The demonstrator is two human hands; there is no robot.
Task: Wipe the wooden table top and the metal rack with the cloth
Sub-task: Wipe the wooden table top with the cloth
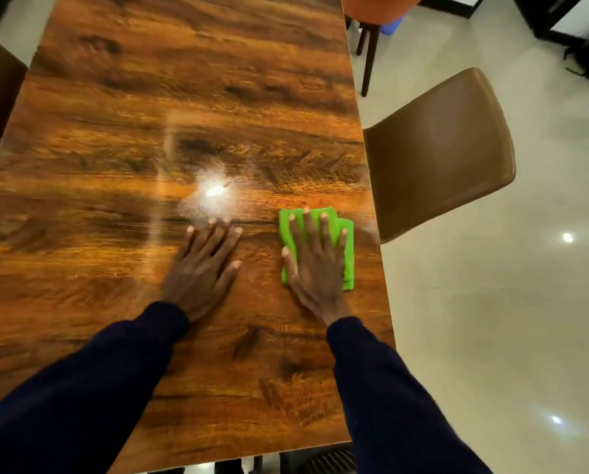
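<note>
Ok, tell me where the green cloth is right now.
In the head view, the green cloth lies near the right edge of the wooden table top, under the right hand; the left hand rests on the wood to its left.

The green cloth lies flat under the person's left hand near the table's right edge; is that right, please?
Not quite: the head view shows the green cloth under the right hand, not the left hand, which rests bare on the wooden table top.
</note>
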